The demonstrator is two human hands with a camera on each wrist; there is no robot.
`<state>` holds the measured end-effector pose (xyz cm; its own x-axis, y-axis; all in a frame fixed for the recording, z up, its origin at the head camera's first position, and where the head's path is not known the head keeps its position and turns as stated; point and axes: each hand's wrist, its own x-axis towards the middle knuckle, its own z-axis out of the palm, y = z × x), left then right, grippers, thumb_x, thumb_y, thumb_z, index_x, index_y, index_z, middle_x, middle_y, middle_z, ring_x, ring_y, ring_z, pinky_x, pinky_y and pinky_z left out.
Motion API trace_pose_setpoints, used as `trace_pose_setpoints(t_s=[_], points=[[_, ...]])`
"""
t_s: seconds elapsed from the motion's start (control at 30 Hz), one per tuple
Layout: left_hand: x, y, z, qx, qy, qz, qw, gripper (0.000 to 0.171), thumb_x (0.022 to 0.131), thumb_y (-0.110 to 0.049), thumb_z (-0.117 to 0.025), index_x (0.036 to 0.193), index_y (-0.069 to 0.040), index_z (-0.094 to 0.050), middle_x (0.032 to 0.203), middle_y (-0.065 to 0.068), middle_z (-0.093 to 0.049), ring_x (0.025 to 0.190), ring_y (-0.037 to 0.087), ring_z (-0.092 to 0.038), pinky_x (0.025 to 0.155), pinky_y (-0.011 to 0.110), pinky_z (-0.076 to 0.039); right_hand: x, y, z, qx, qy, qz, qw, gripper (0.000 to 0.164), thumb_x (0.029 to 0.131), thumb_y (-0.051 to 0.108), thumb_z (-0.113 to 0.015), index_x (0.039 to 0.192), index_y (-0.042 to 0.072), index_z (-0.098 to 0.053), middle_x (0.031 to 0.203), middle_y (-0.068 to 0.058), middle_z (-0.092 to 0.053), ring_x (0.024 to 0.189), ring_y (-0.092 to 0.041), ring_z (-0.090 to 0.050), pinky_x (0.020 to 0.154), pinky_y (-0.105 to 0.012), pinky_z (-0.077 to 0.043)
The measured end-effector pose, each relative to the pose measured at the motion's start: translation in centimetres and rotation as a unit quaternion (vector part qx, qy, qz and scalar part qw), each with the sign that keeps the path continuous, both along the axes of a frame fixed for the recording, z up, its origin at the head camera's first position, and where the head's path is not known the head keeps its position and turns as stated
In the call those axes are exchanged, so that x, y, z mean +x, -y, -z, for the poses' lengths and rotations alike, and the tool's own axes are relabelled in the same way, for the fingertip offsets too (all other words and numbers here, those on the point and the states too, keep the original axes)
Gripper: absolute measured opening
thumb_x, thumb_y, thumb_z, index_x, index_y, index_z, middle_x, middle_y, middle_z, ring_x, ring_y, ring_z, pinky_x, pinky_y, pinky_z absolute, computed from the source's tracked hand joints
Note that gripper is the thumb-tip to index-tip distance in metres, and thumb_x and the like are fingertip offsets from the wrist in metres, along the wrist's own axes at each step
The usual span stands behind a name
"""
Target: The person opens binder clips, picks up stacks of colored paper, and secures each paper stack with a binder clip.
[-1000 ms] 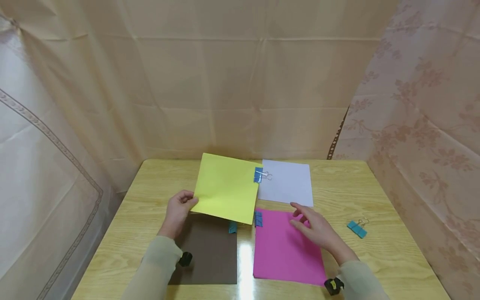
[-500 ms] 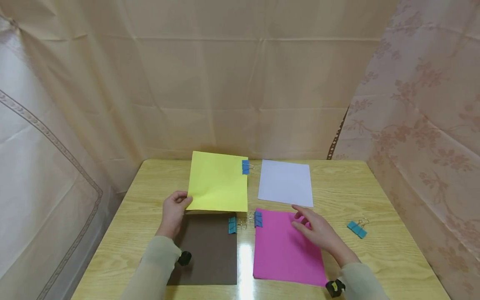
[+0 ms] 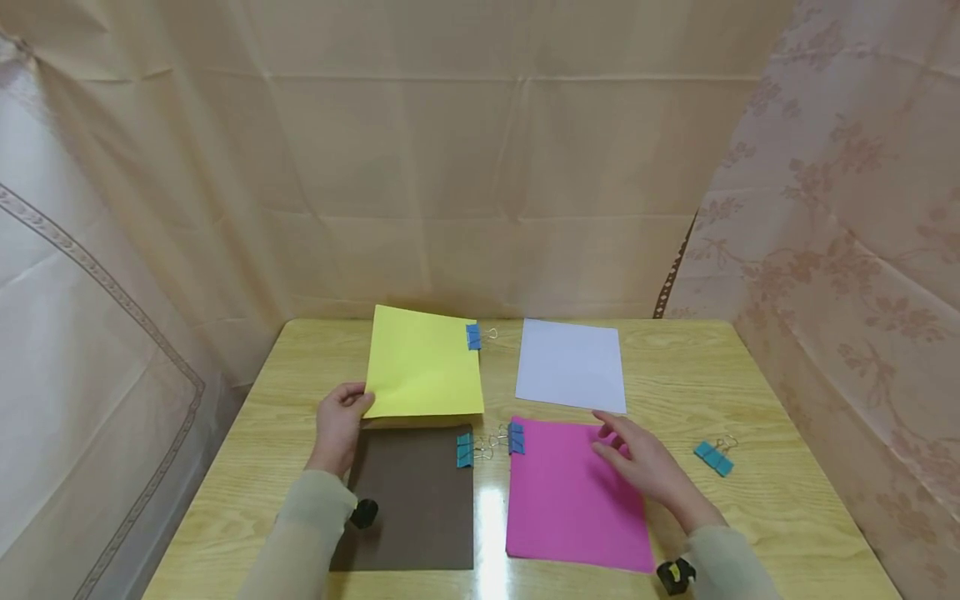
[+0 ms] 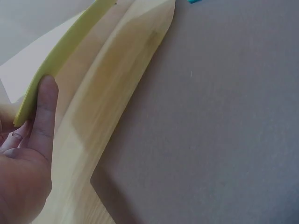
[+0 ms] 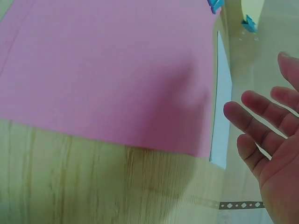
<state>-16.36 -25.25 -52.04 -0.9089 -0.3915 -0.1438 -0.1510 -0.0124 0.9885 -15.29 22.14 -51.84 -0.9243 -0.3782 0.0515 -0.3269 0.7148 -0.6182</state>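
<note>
At the back left of the table, my left hand (image 3: 339, 423) pinches the near left corner of a yellow paper stack (image 3: 423, 362). In the left wrist view the thumb and fingers lie on either side of the yellow edge (image 4: 70, 44), which is raised off the table. A blue binder clip (image 3: 473, 337) grips the stack's right edge. My right hand (image 3: 637, 458) hovers above the pink paper (image 3: 573, 508), its fingers loosely spread and holding nothing. A blue binder clip (image 3: 516, 438) sits on the pink paper's upper left corner.
Brown paper (image 3: 416, 508) with a teal binder clip (image 3: 465, 451) lies at the front left. White paper (image 3: 570, 367) without a clip lies at the back right. A loose teal binder clip (image 3: 714, 457) rests on the table (image 3: 765, 533) at the right. Curtains surround the table.
The left hand has carried the yellow stack leftward, off the white paper's edge and away from the brown paper's clip, and lowered it. The right hand has drifted slightly right.
</note>
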Motion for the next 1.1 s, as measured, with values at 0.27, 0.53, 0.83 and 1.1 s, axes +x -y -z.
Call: trace_pose_setpoints(t_s=[0.27, 0.53, 0.83, 1.1], points=[[0.0, 1.3, 0.4, -0.035, 0.026, 0.001, 0.9991, 0.031, 0.100, -0.006, -0.064, 0.127, 0.008, -0.060, 0.096, 0.001, -0.067, 0.088, 0.006, -0.060, 0.078, 0.018, -0.050, -0.1, -1.0, -0.3, 0.004, 0.005, 0.012, 1.000, 0.057, 0.103, 0.030, -0.063, 0.151, 0.004, -0.047, 0.118, -0.010, -0.067, 0.102, -0.022, -0.065, 0.085, -0.044, -0.054], [-0.3, 2.2, 0.6, -0.076, 0.041, -0.001, 0.9963, 0.035, 0.102, -0.012, -0.062, 0.132, 0.005, -0.060, 0.113, 0.013, -0.067, 0.094, 0.009, -0.058, 0.077, 0.017, -0.048, -0.4, -2.3, -0.5, 0.015, -0.001, 0.024, 1.000, 0.055, 0.103, 0.027, -0.062, 0.150, 0.003, -0.047, 0.118, -0.012, -0.066, 0.101, -0.025, -0.064, 0.081, -0.043, -0.054], [-0.4, 2.4, 0.7, -0.091, 0.044, -0.003, 0.9949, 0.039, 0.104, -0.015, -0.058, 0.138, 0.005, -0.059, 0.129, 0.023, -0.063, 0.104, 0.013, -0.059, 0.080, 0.011, -0.047, -0.5, -3.7, -0.7, 0.017, -0.009, 0.035, 0.999, 0.054, 0.104, 0.023, -0.062, 0.149, 0.000, -0.046, 0.117, -0.013, -0.065, 0.102, -0.029, -0.064, 0.079, -0.043, -0.053], [-0.5, 2.8, 0.8, -0.097, 0.059, 0.014, 0.9934, 0.046, 0.106, -0.020, -0.056, 0.146, 0.001, -0.052, 0.136, 0.024, -0.059, 0.111, 0.015, -0.058, 0.079, 0.009, -0.047, -0.2, -5.1, -1.4, 0.025, -0.032, 0.054, 0.998, 0.050, 0.104, 0.020, -0.062, 0.147, -0.002, -0.049, 0.116, -0.016, -0.065, 0.105, -0.035, -0.063, 0.083, -0.050, -0.053]])
